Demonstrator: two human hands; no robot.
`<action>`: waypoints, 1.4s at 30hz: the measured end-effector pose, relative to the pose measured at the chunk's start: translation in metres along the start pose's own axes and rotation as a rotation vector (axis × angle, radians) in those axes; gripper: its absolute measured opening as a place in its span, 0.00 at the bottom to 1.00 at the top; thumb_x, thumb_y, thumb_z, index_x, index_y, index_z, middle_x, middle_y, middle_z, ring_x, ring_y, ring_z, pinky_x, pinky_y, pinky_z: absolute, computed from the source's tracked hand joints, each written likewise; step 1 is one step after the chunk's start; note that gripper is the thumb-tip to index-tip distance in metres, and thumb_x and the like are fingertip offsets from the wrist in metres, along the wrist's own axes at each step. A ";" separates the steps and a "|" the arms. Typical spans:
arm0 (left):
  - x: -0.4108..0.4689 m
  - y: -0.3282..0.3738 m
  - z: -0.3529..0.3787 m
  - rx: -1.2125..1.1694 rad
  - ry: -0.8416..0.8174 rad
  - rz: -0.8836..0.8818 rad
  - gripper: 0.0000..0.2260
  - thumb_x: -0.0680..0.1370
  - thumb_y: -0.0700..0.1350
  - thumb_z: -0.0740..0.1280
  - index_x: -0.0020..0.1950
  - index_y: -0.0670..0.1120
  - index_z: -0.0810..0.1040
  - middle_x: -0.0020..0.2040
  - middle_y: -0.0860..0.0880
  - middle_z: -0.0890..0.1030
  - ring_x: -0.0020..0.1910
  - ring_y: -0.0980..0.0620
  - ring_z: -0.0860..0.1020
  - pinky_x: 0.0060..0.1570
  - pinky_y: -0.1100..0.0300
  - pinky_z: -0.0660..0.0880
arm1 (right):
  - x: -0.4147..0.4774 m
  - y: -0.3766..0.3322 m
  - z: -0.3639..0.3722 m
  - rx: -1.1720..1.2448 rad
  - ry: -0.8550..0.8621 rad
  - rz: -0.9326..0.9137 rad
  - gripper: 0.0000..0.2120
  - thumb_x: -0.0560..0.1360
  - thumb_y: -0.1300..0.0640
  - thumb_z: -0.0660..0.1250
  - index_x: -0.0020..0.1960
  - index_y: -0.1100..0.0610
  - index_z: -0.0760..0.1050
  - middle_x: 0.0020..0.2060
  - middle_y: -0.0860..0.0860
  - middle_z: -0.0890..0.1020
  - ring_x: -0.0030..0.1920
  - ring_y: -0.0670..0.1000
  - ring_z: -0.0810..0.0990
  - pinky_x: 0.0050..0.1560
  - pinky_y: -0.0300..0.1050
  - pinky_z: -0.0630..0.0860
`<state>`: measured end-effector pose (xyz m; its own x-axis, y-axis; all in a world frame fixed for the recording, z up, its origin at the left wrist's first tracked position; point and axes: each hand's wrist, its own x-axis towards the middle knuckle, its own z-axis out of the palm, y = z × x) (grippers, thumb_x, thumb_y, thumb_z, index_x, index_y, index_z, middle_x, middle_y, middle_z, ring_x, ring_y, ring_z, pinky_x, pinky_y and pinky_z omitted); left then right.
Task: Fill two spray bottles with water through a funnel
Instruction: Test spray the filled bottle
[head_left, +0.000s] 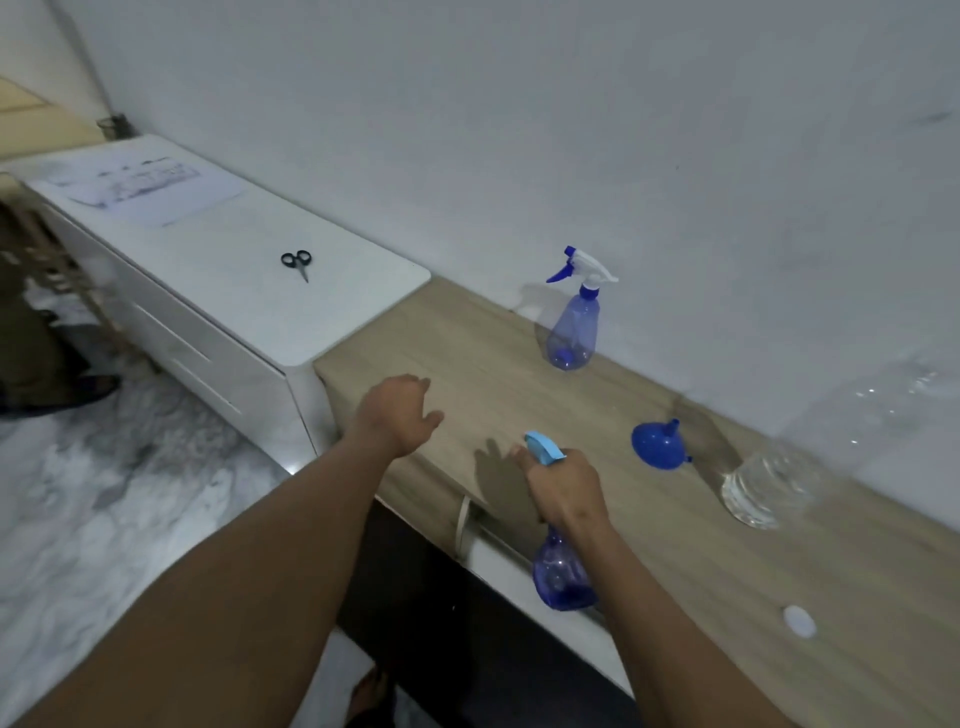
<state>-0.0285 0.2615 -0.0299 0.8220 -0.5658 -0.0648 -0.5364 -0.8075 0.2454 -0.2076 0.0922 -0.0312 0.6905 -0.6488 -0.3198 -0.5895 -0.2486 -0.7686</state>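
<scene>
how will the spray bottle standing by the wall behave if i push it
The spray bottle looks empty, so it is probably light and quick to slide. Its trigger head sits high over a narrow neck, so a high push may tip it.

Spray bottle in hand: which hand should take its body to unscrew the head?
Probably the left hand: it hovers open and empty, while the right hand grips the spray bottle by its head.

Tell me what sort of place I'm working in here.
Probably a room in a home: a wood-look counter along a plain wall, a white drawer cabinet with scissors on it, a marbled floor.
</scene>
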 end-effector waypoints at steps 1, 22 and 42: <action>-0.002 -0.001 -0.001 0.002 -0.005 0.000 0.29 0.80 0.58 0.64 0.76 0.42 0.68 0.72 0.41 0.74 0.70 0.41 0.72 0.68 0.47 0.71 | -0.001 0.000 -0.001 -0.032 0.006 0.011 0.23 0.70 0.35 0.68 0.48 0.56 0.78 0.39 0.54 0.84 0.35 0.55 0.84 0.40 0.52 0.83; -0.015 -0.001 -0.007 -0.004 -0.027 0.006 0.29 0.81 0.56 0.64 0.78 0.44 0.65 0.73 0.42 0.72 0.72 0.42 0.70 0.69 0.45 0.69 | -0.018 0.001 -0.006 -0.006 0.058 -0.013 0.27 0.67 0.30 0.64 0.39 0.55 0.77 0.27 0.50 0.80 0.25 0.49 0.77 0.33 0.53 0.82; -0.021 -0.005 -0.008 -0.049 -0.036 0.008 0.30 0.81 0.56 0.65 0.79 0.45 0.64 0.75 0.43 0.70 0.74 0.43 0.68 0.71 0.47 0.67 | -0.028 -0.007 -0.008 -0.040 0.103 0.002 0.36 0.65 0.21 0.58 0.38 0.56 0.77 0.30 0.51 0.82 0.33 0.56 0.84 0.40 0.54 0.82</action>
<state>-0.0420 0.2786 -0.0218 0.8099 -0.5785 -0.0971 -0.5322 -0.7942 0.2933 -0.2262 0.1067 -0.0123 0.6439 -0.7192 -0.2610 -0.6085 -0.2746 -0.7445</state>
